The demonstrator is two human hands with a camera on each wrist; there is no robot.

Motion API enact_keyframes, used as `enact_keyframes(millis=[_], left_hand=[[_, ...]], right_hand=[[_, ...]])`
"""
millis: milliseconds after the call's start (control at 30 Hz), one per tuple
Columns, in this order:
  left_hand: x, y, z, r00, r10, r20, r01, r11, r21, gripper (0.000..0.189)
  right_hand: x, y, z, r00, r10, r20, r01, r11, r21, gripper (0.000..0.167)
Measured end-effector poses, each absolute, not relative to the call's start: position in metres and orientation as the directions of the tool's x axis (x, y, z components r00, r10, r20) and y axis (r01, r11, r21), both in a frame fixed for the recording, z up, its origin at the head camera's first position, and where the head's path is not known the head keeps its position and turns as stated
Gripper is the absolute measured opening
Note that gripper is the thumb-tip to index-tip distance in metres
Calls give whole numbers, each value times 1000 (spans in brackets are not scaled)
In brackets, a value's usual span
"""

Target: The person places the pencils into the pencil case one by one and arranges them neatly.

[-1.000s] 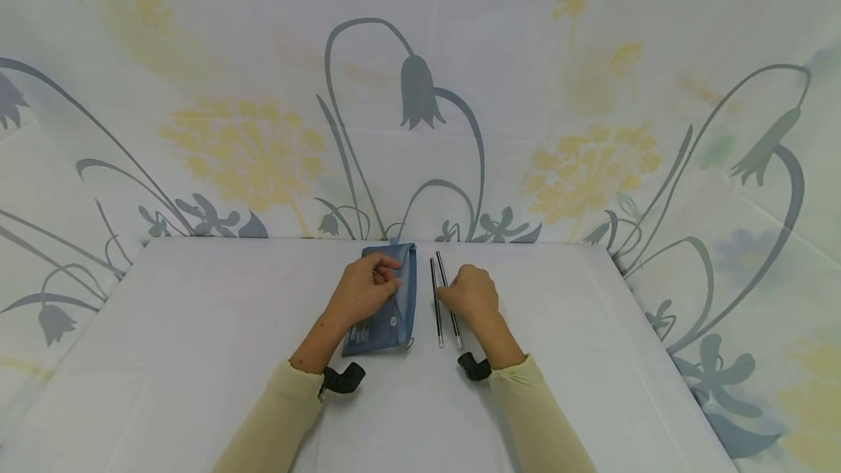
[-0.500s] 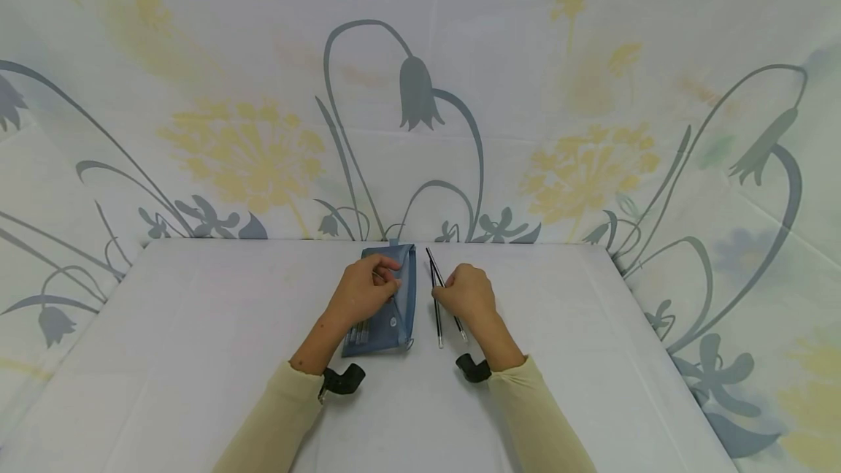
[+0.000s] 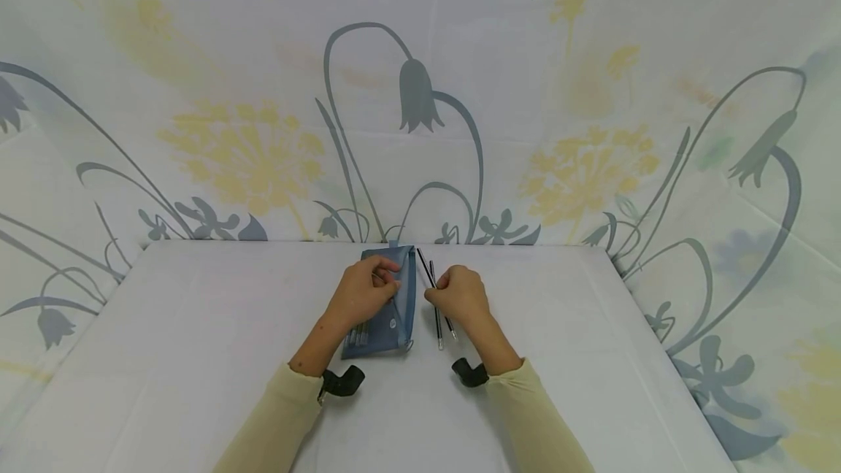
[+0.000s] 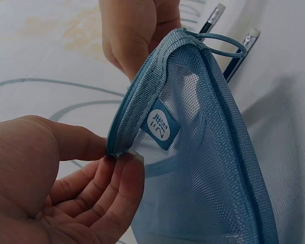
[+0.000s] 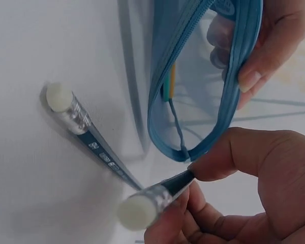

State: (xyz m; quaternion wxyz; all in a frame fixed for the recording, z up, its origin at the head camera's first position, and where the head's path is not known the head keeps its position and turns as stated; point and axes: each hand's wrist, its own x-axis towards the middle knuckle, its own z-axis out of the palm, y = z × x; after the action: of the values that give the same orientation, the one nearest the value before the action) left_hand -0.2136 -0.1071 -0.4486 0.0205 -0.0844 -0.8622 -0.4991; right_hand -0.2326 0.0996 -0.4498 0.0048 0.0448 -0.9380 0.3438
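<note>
My left hand (image 3: 368, 289) pinches the zippered edge of a blue mesh pencil pouch (image 3: 401, 327), fingers and thumb on either side of the rim. In the right wrist view the zipper mouth (image 5: 153, 109) gapes, and green and orange sticks (image 5: 169, 86) show inside. Between thumb and fingers, my right hand (image 3: 461, 296) holds a dark pencil (image 5: 178, 184) with a white eraser end. Its far end leans left, close to the pouch's right edge. A second dark pencil (image 5: 101, 147) lies on the table beneath it, and the two cross in the head view.
The white table (image 3: 217, 356) ends at a flower-printed cloth backdrop (image 3: 263, 144). Black wrist mounts (image 3: 343, 380) sit at both wrists. Several pencil ends (image 3: 358, 334) show through the pouch's lower left. A blue loop (image 4: 226, 44) hangs at the pouch's corner.
My right hand has shifted slightly left with its pencil, whose far end swung left to the pouch's edge. The left hand and pouch stay in place.
</note>
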Motion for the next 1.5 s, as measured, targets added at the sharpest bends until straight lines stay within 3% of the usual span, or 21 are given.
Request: enact_keyframes(millis=[567, 967, 1500], left_hand=[[-214, -109, -448, -983, 129, 134, 181, 487, 854, 25], [-214, -105, -445, -980, 150, 129, 186, 475, 860, 27], [-212, -107, -447, -982, 136, 132, 182, 480, 858, 26]], right_hand=[[-233, 87, -453, -995, -79, 52, -93, 694, -714, 12], [-233, 84, -460, -993, -60, -101, 67, 419, -906, 15], [-230, 68, -468, -989, -40, -141, 126, 271, -954, 19]])
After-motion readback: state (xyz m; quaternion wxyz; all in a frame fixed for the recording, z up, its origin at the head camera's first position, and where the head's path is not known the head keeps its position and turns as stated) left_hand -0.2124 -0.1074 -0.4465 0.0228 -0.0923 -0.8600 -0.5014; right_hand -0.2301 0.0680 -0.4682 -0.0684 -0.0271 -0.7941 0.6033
